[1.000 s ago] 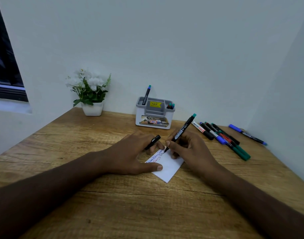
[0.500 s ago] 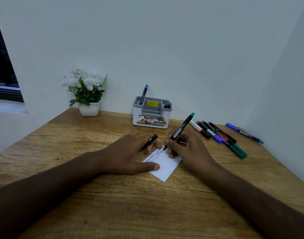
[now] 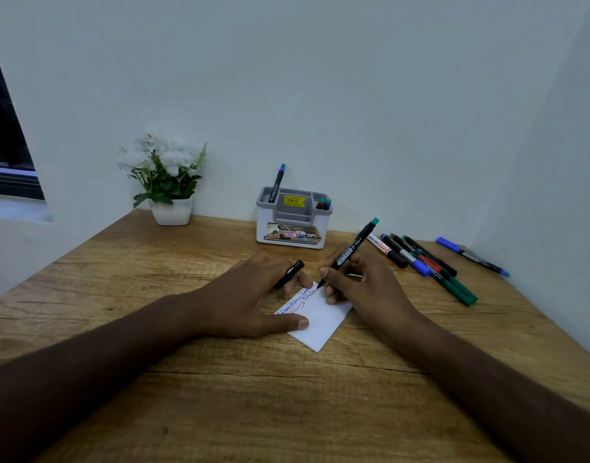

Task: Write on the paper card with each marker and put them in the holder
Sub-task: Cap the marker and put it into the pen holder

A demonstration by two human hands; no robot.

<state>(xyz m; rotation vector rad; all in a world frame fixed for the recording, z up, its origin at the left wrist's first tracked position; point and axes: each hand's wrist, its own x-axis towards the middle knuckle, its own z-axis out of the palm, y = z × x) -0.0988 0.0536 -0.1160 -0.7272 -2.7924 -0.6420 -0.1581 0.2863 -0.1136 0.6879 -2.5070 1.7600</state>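
Observation:
A white paper card with blue and red handwriting lies on the wooden desk. My right hand grips a black marker with a teal end, its tip on the card's far edge. My left hand holds the black marker cap between its fingers while its thumb presses the card down. The grey-and-white holder stands behind, with one tall marker and two short ones in it.
Several loose markers lie in a bunch to the right, and a blue one lies apart near the right wall. A white pot of flowers stands at the back left. Walls close the desk behind and on the right.
The marker tip has moved slightly along the card's far edge as the right hand writes. The left hand stays on the card with the cap.

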